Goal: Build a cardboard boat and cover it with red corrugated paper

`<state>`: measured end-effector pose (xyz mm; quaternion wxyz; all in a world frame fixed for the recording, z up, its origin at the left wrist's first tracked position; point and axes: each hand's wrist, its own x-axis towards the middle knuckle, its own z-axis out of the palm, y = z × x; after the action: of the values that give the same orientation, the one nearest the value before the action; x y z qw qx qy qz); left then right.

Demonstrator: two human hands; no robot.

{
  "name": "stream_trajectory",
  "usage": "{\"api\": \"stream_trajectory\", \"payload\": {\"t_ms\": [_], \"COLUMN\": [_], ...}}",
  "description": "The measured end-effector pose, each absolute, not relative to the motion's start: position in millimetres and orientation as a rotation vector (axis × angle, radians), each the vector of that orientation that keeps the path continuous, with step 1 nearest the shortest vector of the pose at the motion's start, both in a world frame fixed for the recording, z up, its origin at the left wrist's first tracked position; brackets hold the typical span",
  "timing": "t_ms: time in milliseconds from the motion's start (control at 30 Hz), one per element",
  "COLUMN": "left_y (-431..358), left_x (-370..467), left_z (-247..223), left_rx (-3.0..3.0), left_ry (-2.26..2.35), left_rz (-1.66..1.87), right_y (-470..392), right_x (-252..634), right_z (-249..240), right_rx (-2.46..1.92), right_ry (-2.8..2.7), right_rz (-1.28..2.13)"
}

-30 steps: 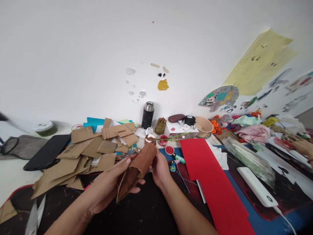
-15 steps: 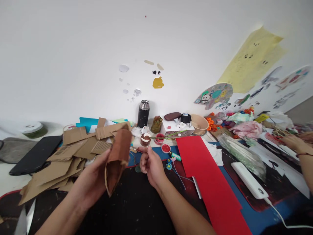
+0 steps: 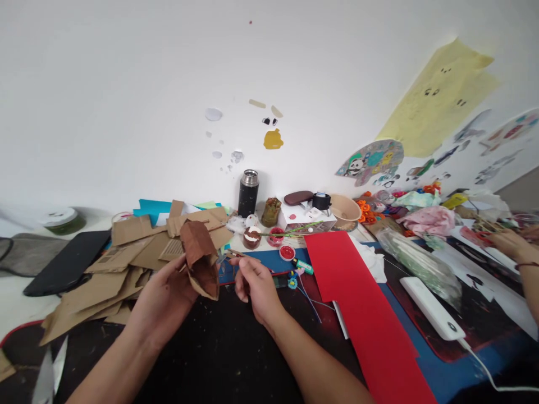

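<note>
A black mat (image 3: 236,353) and a red sheet (image 3: 362,303) are filling the lower frame around two working hands.
The left hand (image 3: 162,300) is gripping a brown cardboard piece (image 3: 197,244), left of centre; the right hand (image 3: 260,289) is curling narrow at centre, whether around something I cannot tell. Over-tight squeezing could be buckling the folded walls; a stray knuckle could be tipping the brown pot (image 3: 251,242) beyond.
</note>
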<state>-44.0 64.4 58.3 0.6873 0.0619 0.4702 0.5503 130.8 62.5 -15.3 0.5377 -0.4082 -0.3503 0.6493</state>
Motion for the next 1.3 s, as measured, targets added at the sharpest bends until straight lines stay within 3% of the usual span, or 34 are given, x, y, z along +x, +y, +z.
{"api": "stream_trajectory", "payload": {"t_ms": [1300], "left_y": [66], "left_x": [-42], "left_z": [51], "left_rx": [0.036], "left_ry": [0.918], "left_rz": [1.242], "right_y": [61], "right_x": [129], "right_z": [-20], "right_rx": [-1.054], "right_ry": [-0.882], "right_rz": [1.556]}}
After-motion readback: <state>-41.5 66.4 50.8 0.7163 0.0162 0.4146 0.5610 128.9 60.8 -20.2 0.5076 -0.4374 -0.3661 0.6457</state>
